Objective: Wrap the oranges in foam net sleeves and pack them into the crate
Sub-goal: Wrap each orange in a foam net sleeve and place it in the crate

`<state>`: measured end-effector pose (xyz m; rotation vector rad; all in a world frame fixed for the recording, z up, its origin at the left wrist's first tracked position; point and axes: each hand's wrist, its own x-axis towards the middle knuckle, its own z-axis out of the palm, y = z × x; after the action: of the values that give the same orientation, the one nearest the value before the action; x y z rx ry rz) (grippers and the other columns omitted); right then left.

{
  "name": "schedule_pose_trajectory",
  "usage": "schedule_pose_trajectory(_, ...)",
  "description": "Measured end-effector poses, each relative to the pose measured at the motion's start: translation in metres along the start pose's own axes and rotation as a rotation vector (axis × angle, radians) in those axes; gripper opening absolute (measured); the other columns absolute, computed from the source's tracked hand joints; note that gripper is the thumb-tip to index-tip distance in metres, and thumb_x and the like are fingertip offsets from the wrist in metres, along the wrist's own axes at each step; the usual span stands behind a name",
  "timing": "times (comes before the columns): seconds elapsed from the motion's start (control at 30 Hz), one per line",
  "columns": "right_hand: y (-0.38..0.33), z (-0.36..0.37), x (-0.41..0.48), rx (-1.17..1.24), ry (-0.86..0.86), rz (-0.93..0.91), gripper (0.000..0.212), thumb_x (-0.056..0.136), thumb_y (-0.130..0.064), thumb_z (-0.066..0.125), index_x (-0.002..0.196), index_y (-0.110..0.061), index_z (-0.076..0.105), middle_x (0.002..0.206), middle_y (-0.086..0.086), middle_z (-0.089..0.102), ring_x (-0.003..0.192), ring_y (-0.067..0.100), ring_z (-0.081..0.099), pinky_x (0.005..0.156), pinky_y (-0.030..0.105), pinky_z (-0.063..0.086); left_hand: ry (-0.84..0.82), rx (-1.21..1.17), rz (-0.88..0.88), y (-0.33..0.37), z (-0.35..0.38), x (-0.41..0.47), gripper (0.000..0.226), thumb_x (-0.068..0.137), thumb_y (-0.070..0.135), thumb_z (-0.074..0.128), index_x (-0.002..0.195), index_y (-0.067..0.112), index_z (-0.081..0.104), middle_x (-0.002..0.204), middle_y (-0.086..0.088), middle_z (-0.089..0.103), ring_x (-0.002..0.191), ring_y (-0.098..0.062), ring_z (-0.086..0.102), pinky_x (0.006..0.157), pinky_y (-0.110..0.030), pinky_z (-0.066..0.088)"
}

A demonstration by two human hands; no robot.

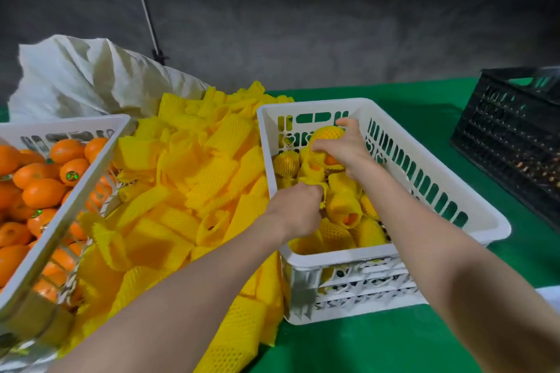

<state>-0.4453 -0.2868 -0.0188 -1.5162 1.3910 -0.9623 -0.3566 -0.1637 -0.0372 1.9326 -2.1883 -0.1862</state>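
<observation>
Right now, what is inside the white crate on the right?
Inside the white crate lie sleeved oranges. The right hand holds one; the left hand reaches among them. The crate floor beneath them is covered.

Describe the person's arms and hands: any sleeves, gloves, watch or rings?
Both arms are bare to the frame edge: no sleeve on the left forearm or right forearm. The left hand and right hand are ungloved, and neither wrist carries a watch or band. No ring shows on the visible fingers; most of the left hand's are hidden.
</observation>
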Motion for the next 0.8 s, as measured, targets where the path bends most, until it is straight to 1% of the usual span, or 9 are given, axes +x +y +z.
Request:
schedule_pose_trajectory(0.1, 0.010, 0.001, 0.032, -0.349, -0.076, 0.043, 0.077, 0.066, -0.023, 0.076, 0.128, -0.016, 0.031, 0.115, 0.010, 0.049, 0.107, 0.030, 0.053, 0.086, 0.044, 0.051, -0.002, 0.051, -0.043, -0.005, 0.006, 0.001, 0.032, 0.092, 0.027, 0.055, 0.121, 0.013, 0.052, 0.110, -0.014, 0.062, 0.101, -0.036, 0.058, 0.070, -0.038, 0.046)
schedule_pose_trajectory(0.17, 0.025, 0.007, 0.043, -0.511, -0.089, 0.068, 0.088, 0.066, -0.022, 0.076, 0.138, -0.013, 0.026, 0.129, 0.015, 0.042, 0.112, 0.035, 0.052, 0.085, 0.036, 0.049, 0.041, 0.039, -0.049, -0.007, 0.006, 0.001, 0.036, 0.092, 0.030, 0.055, 0.125, 0.016, 0.051, 0.110, -0.013, 0.063, 0.103, -0.035, 0.058, 0.072, -0.038, 0.046)
schedule_pose_trajectory(0.27, 0.053, 0.014, 0.049, -0.599, -0.009, 0.004, 0.078, 0.071, -0.020, 0.075, 0.135, -0.018, 0.031, 0.136, 0.018, 0.028, 0.111, 0.039, 0.051, 0.077, 0.031, 0.045, 0.060, 0.041, -0.041, -0.007, 0.008, 0.000, 0.043, 0.092, 0.038, 0.055, 0.131, 0.020, 0.047, 0.107, -0.010, 0.066, 0.102, -0.032, 0.059, 0.073, -0.036, 0.046)
schedule_pose_trajectory(0.33, 0.064, 0.013, 0.054, -0.587, 0.009, -0.037, 0.077, 0.073, -0.020, 0.077, 0.135, -0.020, 0.032, 0.137, 0.018, 0.023, 0.114, 0.042, 0.048, 0.088, 0.038, 0.046, 0.074, 0.020, -0.046, -0.007, 0.010, 0.000, 0.043, 0.092, 0.041, 0.055, 0.130, 0.020, 0.049, 0.104, -0.008, 0.067, 0.100, -0.030, 0.061, 0.070, -0.034, 0.045)
schedule_pose_trajectory(0.4, 0.069, 0.011, 0.058, -0.561, -0.083, 0.007, 0.092, 0.074, -0.025, 0.078, 0.145, -0.025, 0.020, 0.147, 0.018, 0.012, 0.127, 0.044, 0.036, 0.103, 0.042, 0.037, 0.088, 0.015, -0.042, -0.007, 0.010, 0.000, 0.041, 0.092, 0.043, 0.055, 0.126, 0.020, 0.052, 0.101, -0.007, 0.067, 0.098, -0.028, 0.061, 0.066, -0.031, 0.042)
schedule_pose_trajectory(0.5, 0.072, 0.013, 0.058, -0.726, -0.296, 0.107, 0.103, 0.079, -0.031, 0.075, 0.149, -0.034, -0.001, 0.156, 0.017, -0.012, 0.143, 0.041, 0.005, 0.116, 0.049, 0.017, 0.091, 0.011, -0.044, -0.007, 0.010, -0.002, 0.039, 0.092, 0.045, 0.055, 0.122, 0.021, 0.055, 0.103, -0.007, 0.066, 0.098, -0.027, 0.060, 0.068, -0.032, 0.043)
schedule_pose_trajectory(0.6, 0.070, 0.019, 0.056, -0.874, -0.369, 0.068, 0.092, 0.085, -0.029, 0.066, 0.150, -0.033, 0.001, 0.156, 0.018, -0.010, 0.144, 0.040, -0.002, 0.116, 0.051, 0.015, 0.102, -0.004, -0.058, -0.007, 0.010, -0.002, 0.039, 0.092, 0.044, 0.056, 0.122, 0.021, 0.055, 0.106, -0.007, 0.066, 0.099, -0.028, 0.060, 0.068, -0.031, 0.042)
schedule_pose_trajectory(0.7, 0.063, 0.027, 0.053, -0.941, -0.365, -0.027, 0.082, 0.087, -0.024, 0.061, 0.150, -0.030, 0.008, 0.158, 0.014, 0.000, 0.144, 0.038, 0.003, 0.114, 0.053, 0.021, 0.119, -0.058, -0.084, -0.008, 0.010, 0.000, 0.036, 0.092, 0.039, 0.057, 0.122, 0.018, 0.056, 0.111, -0.007, 0.064, 0.102, -0.026, 0.059, 0.071, -0.031, 0.044)
schedule_pose_trajectory(0.8, 0.051, 0.038, 0.042, -0.919, -0.368, -0.159, 0.074, 0.086, -0.019, 0.060, 0.149, -0.019, 0.021, 0.155, 0.013, 0.018, 0.143, 0.034, 0.016, 0.113, 0.046, 0.026, 0.134, -0.103, -0.091, -0.009, 0.009, 0.000, 0.033, 0.093, 0.029, 0.056, 0.123, 0.014, 0.057, 0.121, -0.008, 0.059, 0.109, -0.027, 0.057, 0.084, -0.035, 0.048)
